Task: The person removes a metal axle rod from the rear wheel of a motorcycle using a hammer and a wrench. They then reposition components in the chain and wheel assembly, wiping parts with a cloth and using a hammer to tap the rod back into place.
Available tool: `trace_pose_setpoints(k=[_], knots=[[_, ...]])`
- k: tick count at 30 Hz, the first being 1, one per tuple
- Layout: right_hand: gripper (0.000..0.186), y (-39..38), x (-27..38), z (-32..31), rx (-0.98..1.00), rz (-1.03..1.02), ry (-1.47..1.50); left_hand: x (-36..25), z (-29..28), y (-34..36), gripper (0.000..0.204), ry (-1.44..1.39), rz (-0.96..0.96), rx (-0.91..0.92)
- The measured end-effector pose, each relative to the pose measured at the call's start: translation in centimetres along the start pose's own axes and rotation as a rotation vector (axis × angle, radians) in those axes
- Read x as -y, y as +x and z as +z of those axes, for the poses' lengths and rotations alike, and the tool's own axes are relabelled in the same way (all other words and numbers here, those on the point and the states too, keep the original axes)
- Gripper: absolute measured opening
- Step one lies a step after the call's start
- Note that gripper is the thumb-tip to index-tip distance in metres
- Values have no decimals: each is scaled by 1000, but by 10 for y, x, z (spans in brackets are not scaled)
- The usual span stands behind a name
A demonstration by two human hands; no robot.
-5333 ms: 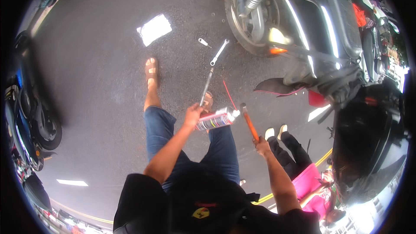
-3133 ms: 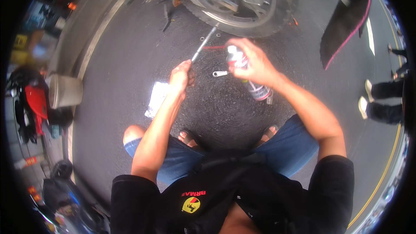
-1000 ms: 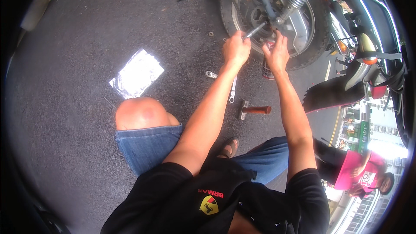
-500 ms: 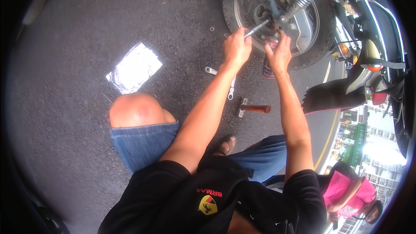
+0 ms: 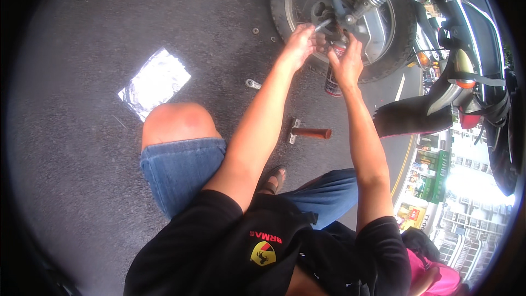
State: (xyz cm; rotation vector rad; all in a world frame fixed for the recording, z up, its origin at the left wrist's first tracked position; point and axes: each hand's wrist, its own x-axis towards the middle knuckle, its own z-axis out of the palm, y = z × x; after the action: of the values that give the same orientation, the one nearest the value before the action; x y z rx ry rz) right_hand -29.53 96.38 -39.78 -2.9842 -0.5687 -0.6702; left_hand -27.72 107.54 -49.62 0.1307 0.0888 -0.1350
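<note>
1. Plainly, the largest thing is the motorcycle (image 5: 460,8), of which the wheel (image 5: 318,6) is the landmark for every place below; its bodywork extends to the right of the wheel.
2. A crumpled silver sheet (image 5: 155,79) lies on the asphalt (image 5: 87,148), well apart from the wheel, to its left and nearer the person.
3. The right hand (image 5: 349,60), just in front of the wheel's near edge, is curled around a spray can, thumb along its left side. Whether a finger presses the nozzle cannot be told.
4. The left hand (image 5: 302,44), at the wheel's near left edge, pinches a metal rod between thumb and fingers; the other fingers are blurred.
5. That spray can (image 5: 332,81), red and white with a dark lower part, sits in the right hand's grasp, top toward the wheel and base toward the person.
6. A hammer (image 5: 311,132) with a reddish-brown handle lies well out from the wheel, on the person's side.
7. The metal rod (image 5: 323,25) points from the left hand toward the wheel's hub; contact cannot be judged.
8. A wrench end (image 5: 253,84) shows left of the wheel, nearer the person.
9. Smallest, a nut (image 5: 256,31) lies just left of the wheel.
</note>
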Motion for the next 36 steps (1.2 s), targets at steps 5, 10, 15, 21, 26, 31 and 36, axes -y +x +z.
trace_pose_setpoints(k=[5,10,15,21,26,31,36], knots=[[62,-2,-2,-4,15,-18,-15,-12,-11,-15,30,320,165,-112],[63,-3,-3,0,1,-42,0,-15,-18,-14,21,557,242,-120],[62,-1,-4,3,27,-32,9,-12,-12,-3,16,463,267,-176],[63,2,-3,0,79,-51,-54,-12,-3,-2,16,586,242,-220],[63,3,-2,2,100,-44,-80,-14,1,-4,19,1080,411,-342],[62,3,-3,3,99,-44,-71,-16,4,-10,20,1236,556,-330],[63,3,3,0,81,-48,-96,-14,2,-9,20,1295,680,-287]])
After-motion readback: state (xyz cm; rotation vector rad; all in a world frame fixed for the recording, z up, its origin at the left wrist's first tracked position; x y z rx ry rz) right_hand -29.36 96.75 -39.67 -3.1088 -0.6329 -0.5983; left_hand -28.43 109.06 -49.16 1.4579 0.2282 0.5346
